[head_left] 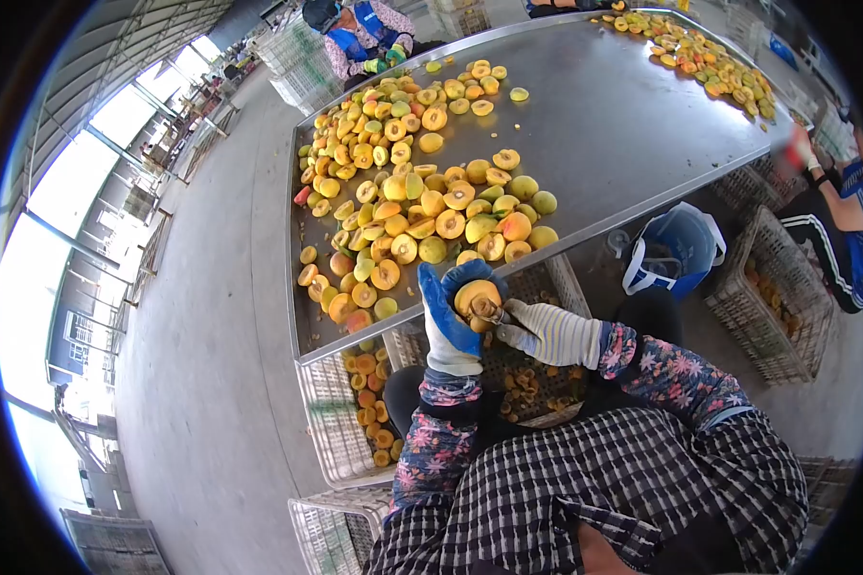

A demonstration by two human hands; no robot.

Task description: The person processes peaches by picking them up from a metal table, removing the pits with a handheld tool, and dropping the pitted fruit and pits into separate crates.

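Observation:
My left hand (454,321), in a blue-and-white glove, is closed around a halved yellow fruit (477,296) just off the near edge of the metal table (633,213). The cut side of the fruit faces up. At its right side, my right hand (549,333), in a striped light glove, has its fingers pinched at the brown middle of the fruit; whatever they grip is too small to make out. Piled on the table beyond my hands are many halved yellow fruits (450,223), some cut side up. Below my hands, a crate (558,418) holds brownish pieces.
A white crate (322,428) of orange fruit halves stands at the lower left. Right of my hands are a blue-and-white bucket (674,251) and another crate (804,328). A co-worker (362,36) sits behind the table; another person's arm (842,203) shows at right. More fruit (714,65) lies at the far right.

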